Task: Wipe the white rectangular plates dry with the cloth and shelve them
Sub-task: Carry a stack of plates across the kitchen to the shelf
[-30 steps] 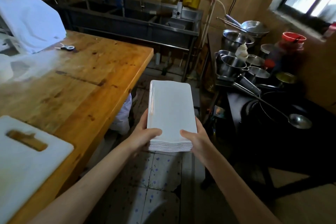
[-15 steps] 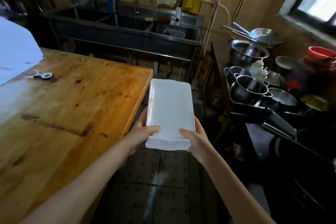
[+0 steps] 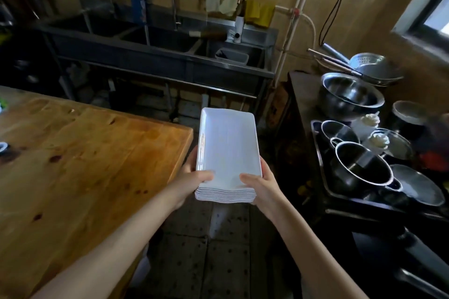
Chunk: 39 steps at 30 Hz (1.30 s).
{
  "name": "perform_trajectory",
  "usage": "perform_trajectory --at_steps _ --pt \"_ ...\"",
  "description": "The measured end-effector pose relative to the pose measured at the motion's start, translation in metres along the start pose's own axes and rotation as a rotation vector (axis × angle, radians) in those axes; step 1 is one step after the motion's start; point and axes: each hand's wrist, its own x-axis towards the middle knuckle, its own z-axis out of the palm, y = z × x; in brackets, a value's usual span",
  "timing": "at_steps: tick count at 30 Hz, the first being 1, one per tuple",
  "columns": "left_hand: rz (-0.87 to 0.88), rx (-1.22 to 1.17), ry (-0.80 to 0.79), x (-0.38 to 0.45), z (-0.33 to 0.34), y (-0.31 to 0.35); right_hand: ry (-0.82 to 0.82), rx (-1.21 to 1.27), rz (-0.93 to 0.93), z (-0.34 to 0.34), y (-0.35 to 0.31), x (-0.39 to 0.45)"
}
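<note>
We carry the stack of white rectangular plates (image 3: pixel 228 150) level in front of us, above the tiled floor (image 3: pixel 206 257) beside the wooden table (image 3: pixel 80 167). Our left hand (image 3: pixel 192 181) and right hand (image 3: pixel 263 185) each clasp a near corner, thumbs pressed on the top plate.

dim room, daylight from window (image 3: pixel 435 17) at right; edges warped, slightly blurred.

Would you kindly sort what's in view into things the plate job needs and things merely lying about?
Part of the job: stack of white rectangular plates, left hand, right hand.

Just lying about: wooden table, steel sink, steel pots, colander.
</note>
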Motion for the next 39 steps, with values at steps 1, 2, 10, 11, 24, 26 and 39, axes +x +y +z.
perform_trajectory --at_steps 1,2,10,11,24,26,39 --pt "-0.009 -0.006 0.021 0.016 0.004 0.006 -0.006 0.000 0.004 -0.006 -0.005 0.018" --pt "-0.017 -0.027 0.042 0.032 0.008 0.011 -0.017 -0.003 0.010 -0.011 -0.010 0.035" --pt "-0.050 -0.098 0.098 0.148 0.019 0.046 -0.051 -0.052 0.040 -0.040 -0.041 0.159" --pt "-0.041 -0.104 0.113 0.161 0.017 0.050 -0.056 -0.057 0.042 -0.043 -0.043 0.175" --pt "0.077 -0.141 0.105 0.364 -0.025 0.124 -0.082 -0.047 0.052 -0.034 -0.094 0.398" --pt "0.082 -0.164 0.125 0.389 -0.031 0.134 -0.092 -0.057 0.059 -0.032 -0.100 0.428" --pt "0.092 -0.294 0.383 0.541 -0.065 0.173 -0.398 -0.133 0.155 -0.014 -0.122 0.643"
